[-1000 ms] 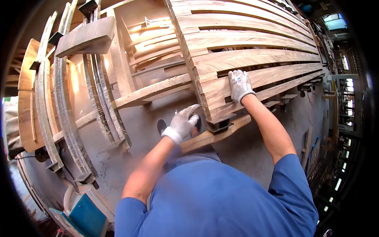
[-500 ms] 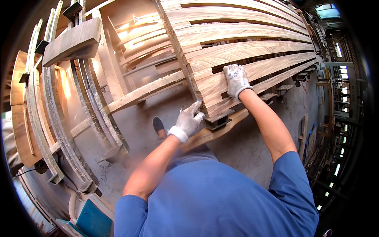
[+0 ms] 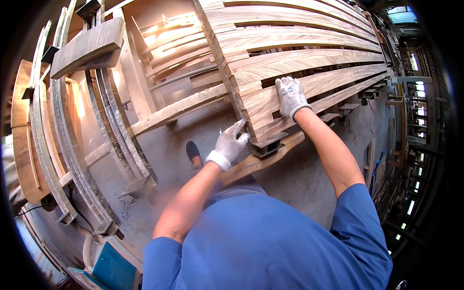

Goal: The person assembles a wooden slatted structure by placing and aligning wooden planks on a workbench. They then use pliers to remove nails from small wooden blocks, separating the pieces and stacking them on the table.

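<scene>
A row of pale wooden slats (image 3: 309, 64), with gaps between them and short blocks at their near ends, lies ahead of me. My right hand (image 3: 292, 98), in a white work glove, lies across one of the front slats with its fingers bent over the far edge at a gap. My left hand (image 3: 229, 146), also gloved, is at the slats' left end by the near corner. Its forefinger points up along the end edge and its thumb stands apart. I see nothing held in it. Under the corner is a dark metal support (image 3: 267, 149).
Several long metal clamp bars (image 3: 65, 130) stand at the left, with a wooden block (image 3: 89, 48) across them. A wooden beam (image 3: 181, 108) runs from them to the slats. A curved board (image 3: 263, 162) lies below the near corner. A blue-green panel (image 3: 114, 267) is at lower left.
The view has shifted slightly. Both hands keep nearly the same places on the slats, the left forefinger still along the end edge.
</scene>
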A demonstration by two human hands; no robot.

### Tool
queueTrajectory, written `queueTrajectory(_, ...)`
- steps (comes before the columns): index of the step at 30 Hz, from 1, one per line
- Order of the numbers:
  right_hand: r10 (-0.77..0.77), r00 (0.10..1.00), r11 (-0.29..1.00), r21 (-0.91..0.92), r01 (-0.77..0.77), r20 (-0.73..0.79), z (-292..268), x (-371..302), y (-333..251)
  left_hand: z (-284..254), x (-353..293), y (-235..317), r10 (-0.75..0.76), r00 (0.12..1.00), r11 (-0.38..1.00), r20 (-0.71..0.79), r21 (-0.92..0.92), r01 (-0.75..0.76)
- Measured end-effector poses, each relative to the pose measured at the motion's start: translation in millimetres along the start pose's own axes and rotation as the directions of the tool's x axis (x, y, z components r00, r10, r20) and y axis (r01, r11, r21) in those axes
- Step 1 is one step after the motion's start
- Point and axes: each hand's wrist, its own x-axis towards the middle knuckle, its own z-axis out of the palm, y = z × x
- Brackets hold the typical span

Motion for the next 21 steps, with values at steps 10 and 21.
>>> queueTrajectory(10, 0.008, 1.0, 1.0, 0.01, -0.008, -0.004, -1, -1, 0, -7, 0, -1, -0.041, 0.998, 0.995, 0.041, -0.087, 0.045)
queueTrajectory(21, -0.006, 1.0, 1.0, 0.006, 0.006, 0.003, 0, 1, 0, 3, -13, 9, 0.087, 0.995, 0.996, -0.039, 0.025, -0.086)
